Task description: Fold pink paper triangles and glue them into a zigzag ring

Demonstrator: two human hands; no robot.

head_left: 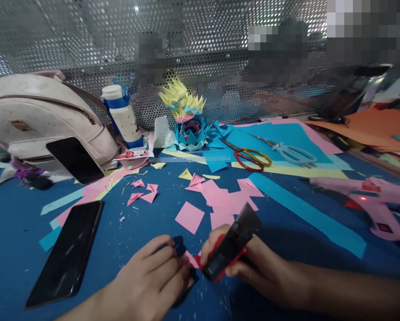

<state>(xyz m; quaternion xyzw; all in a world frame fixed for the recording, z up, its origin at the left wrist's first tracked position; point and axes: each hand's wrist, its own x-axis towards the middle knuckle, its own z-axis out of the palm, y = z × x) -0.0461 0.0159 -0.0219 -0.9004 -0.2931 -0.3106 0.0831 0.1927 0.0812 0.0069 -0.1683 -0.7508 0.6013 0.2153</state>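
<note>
Pink paper (192, 259) shows between the hands at the near side of the blue bench (126, 240). The left hand (158, 276) has its fingers curled at the paper's left edge; whether they pinch it cannot be told. The right hand (249, 263) is closed around a black-and-red tool (231, 243), tilted with its dark end up to the right, just beside the paper. Pink squares (216, 196) lie loosely overlapped beyond the hands, with small folded pink pieces (149, 194) to their left. A black smartphone (68, 254) lies near left, a pink glue gun (370, 194) at right, and red-and-yellow-handled scissors (248, 156) farther back.
</note>
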